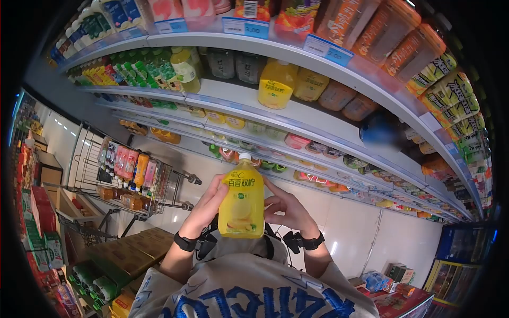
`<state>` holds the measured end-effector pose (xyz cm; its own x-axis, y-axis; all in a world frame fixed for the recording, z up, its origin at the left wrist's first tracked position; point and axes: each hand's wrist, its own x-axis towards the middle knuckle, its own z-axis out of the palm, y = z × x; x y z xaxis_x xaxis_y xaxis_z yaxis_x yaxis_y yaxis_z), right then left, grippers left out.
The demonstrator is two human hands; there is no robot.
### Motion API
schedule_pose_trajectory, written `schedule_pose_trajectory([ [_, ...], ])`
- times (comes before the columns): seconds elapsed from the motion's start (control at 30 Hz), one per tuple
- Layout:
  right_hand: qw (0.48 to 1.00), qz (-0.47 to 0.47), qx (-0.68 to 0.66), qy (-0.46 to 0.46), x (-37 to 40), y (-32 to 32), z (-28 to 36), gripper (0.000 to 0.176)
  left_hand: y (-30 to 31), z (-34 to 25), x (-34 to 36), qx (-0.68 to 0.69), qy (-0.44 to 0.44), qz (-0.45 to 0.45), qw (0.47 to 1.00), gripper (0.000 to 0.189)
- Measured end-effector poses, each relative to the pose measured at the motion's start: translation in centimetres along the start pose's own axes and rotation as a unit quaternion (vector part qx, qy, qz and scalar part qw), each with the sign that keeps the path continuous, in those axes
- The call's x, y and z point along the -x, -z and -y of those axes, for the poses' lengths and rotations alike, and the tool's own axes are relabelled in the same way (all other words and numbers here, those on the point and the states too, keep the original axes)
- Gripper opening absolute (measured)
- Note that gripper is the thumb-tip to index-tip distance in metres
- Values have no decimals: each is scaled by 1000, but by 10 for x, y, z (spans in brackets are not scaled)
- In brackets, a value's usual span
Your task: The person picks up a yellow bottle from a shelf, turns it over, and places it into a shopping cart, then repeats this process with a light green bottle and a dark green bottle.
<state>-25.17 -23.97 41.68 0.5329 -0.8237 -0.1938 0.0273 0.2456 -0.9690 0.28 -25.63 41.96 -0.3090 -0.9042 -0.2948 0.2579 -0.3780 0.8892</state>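
A large yellow juice bottle (242, 204) with a white cap and a green-lettered label stands upright in front of my chest. My left hand (211, 199) grips its left side, with the fingers partly hidden behind it. On the opposite side, my right hand (289, 208) is curled against the bottle, its fingertips at the edge. Dark bands circle both wrists. Above, a similar yellow bottle (277, 87) stands at the front of a shelf, beside another yellow bottle (310, 85).
Curved drink shelves (233, 102) span the view ahead, stocked with bottles and price tags. A wire shopping cart (159, 192) holding several bottles is at the left. Stacked cartons (127, 252) stand at the lower left, and a red display box (403, 305) at the lower right.
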Motion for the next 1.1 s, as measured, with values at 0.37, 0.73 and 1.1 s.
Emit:
schedule_pose_trajectory([
  [0.37,991,111,80,6,-114,-125,-1,102,141,-12,67,-85,-79,-84,990,67],
  [0.73,965,234,108,-55,-248,-345,-10,94,334,-22,187,38,-126,-235,963,68],
  [1.1,917,358,128,-124,-345,-454,-45,92,425,10,238,159,-140,-354,911,76],
])
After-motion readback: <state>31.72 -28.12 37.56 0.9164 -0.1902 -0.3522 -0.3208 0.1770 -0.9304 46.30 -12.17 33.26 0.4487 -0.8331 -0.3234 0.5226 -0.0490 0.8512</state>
